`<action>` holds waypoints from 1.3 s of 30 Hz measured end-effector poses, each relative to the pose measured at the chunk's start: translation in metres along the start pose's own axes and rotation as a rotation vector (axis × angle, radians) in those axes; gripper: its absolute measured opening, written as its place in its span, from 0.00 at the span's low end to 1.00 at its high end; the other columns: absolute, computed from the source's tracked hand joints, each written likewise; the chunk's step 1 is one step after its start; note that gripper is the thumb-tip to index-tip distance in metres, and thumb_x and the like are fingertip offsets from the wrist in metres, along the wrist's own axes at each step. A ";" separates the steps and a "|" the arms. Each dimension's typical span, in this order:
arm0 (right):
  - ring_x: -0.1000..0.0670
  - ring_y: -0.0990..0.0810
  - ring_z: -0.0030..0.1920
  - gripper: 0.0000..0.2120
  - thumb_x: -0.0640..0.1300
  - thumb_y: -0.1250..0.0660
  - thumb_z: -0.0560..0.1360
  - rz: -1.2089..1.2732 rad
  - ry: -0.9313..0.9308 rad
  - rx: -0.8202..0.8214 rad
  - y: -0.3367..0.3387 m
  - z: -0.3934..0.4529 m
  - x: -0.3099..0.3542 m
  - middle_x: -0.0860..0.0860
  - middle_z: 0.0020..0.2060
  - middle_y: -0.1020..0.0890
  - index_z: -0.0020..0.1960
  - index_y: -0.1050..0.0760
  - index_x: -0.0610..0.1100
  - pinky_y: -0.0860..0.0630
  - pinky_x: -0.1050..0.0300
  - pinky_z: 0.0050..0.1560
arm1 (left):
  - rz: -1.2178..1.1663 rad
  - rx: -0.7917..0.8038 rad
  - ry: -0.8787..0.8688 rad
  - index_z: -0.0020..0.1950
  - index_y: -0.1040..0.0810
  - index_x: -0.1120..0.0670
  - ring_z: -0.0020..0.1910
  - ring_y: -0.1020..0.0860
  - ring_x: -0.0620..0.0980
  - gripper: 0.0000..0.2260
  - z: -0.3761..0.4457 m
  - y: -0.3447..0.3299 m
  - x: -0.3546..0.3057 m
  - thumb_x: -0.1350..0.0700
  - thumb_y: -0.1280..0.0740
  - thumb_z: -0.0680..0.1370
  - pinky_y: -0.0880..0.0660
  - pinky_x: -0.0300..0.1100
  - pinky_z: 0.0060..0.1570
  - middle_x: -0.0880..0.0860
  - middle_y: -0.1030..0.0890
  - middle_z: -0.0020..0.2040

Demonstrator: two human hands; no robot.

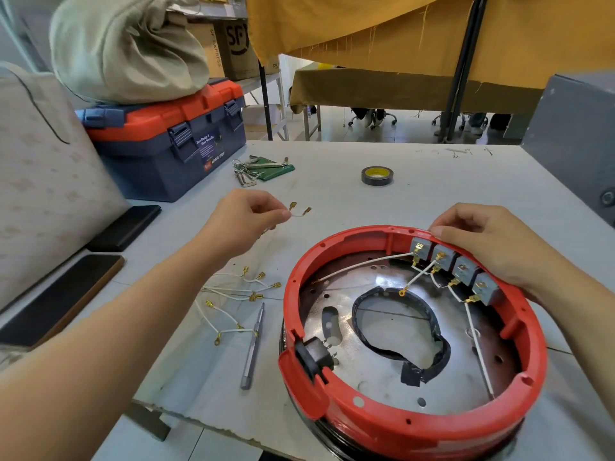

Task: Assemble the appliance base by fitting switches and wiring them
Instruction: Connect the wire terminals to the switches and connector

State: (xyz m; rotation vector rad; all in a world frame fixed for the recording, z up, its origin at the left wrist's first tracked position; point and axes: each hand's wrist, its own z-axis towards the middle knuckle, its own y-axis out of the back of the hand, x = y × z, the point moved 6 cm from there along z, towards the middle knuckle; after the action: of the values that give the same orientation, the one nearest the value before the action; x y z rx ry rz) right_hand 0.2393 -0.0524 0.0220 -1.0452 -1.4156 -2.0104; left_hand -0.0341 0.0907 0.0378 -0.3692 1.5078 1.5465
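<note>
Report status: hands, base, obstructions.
Left hand pinches jumper wire. Right hand grips red base rim by switches. Nothing obstructing.
</note>
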 end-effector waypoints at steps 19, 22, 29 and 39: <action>0.52 0.23 0.40 0.04 0.44 0.32 0.75 0.028 0.008 -0.015 0.000 0.000 -0.002 0.52 0.37 0.19 0.42 0.20 0.47 0.28 0.60 0.42 | 0.124 0.241 -0.391 0.41 0.20 0.48 0.36 0.23 0.36 0.04 -0.044 -0.040 -0.112 0.57 0.31 0.75 0.29 0.27 0.37 0.45 0.18 0.38; 0.55 0.24 0.38 0.03 0.44 0.32 0.75 0.021 0.011 -0.021 0.000 0.000 -0.003 0.53 0.37 0.20 0.43 0.20 0.47 0.30 0.64 0.39 | 0.165 0.286 -0.437 0.41 0.20 0.48 0.36 0.24 0.35 0.03 -0.051 -0.056 -0.125 0.55 0.30 0.74 0.32 0.24 0.36 0.42 0.19 0.38; 0.59 0.25 0.36 0.03 0.42 0.32 0.75 0.026 0.019 -0.034 0.001 0.001 -0.003 0.54 0.36 0.20 0.44 0.20 0.46 0.32 0.73 0.34 | 0.217 0.400 -0.478 0.43 0.17 0.53 0.33 0.25 0.36 0.02 -0.061 -0.096 -0.143 0.55 0.29 0.74 0.31 0.26 0.36 0.45 0.19 0.35; 0.63 0.27 0.25 0.03 0.42 0.33 0.75 0.063 0.021 -0.010 0.000 0.001 -0.005 0.50 0.36 0.21 0.44 0.21 0.44 0.34 0.72 0.24 | 0.362 0.387 -0.499 0.46 0.16 0.52 0.34 0.25 0.44 0.05 -0.064 -0.125 -0.141 0.56 0.32 0.76 0.32 0.33 0.36 0.51 0.16 0.39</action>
State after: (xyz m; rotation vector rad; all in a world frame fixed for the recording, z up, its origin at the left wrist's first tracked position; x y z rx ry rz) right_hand 0.2423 -0.0513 0.0180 -1.0559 -1.3472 -1.9799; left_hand 0.1124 -0.0429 0.0510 0.5046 1.4678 1.4258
